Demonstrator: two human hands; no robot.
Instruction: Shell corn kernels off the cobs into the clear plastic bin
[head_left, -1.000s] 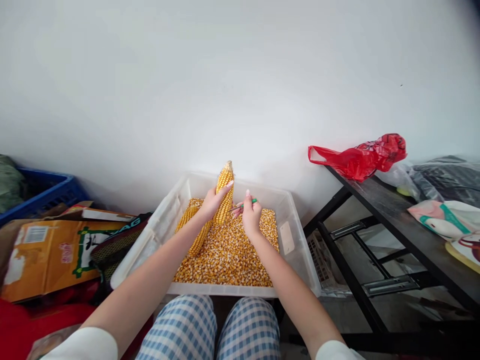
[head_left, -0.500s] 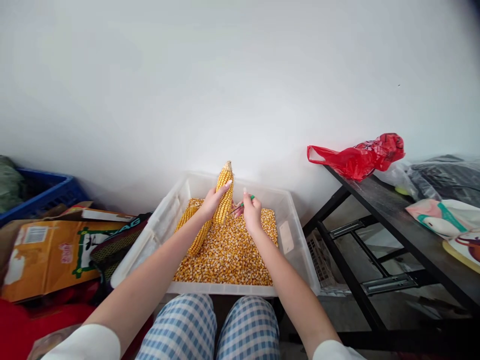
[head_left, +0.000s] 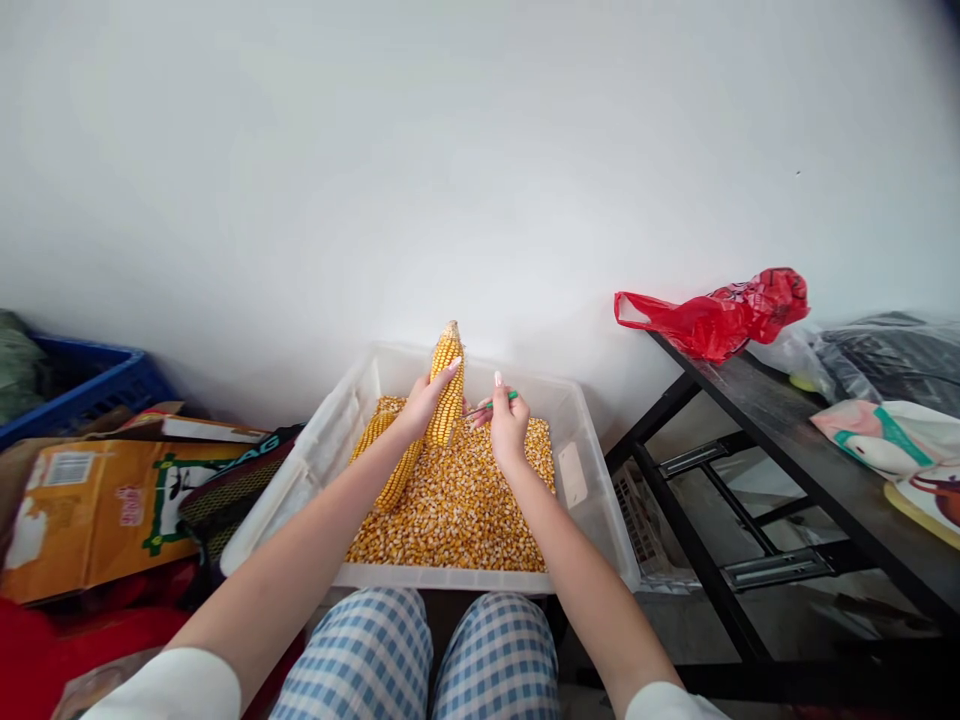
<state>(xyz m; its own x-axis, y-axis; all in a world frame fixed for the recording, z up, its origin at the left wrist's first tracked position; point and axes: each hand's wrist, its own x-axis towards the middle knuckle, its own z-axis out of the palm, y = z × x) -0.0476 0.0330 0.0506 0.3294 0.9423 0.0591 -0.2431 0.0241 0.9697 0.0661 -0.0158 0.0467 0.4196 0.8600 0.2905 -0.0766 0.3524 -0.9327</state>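
Note:
My left hand [head_left: 424, 402] is wrapped round a yellow ear of corn [head_left: 447, 405], held upright with its pale tip toward the wall. Just to its right, my right hand [head_left: 509, 432] is closed on a thin green-handled tool [head_left: 512, 395], whose narrow shaft points left toward the ear. The fingers hide part of the shaft, so whether it touches the kernels is unclear. Both hands are over a translucent plastic bin [head_left: 600, 490], where loose corn kernels [head_left: 457, 530] form a deep layer. More ears of corn [head_left: 400, 478] lie on its left side, partly behind my left forearm.
A black-framed table [head_left: 787, 420] stands at right, with a red plastic bag [head_left: 720, 312] on its corner and packages farther along. At left are an orange cardboard box [head_left: 105, 510], a dark mesh bag [head_left: 225, 505] and a blue crate [head_left: 112, 385]. A white wall [head_left: 480, 180] rises behind.
My right hand has moved slightly right with the green-handled tool, away from the ear. The ear in my left hand has shifted a little to the left.

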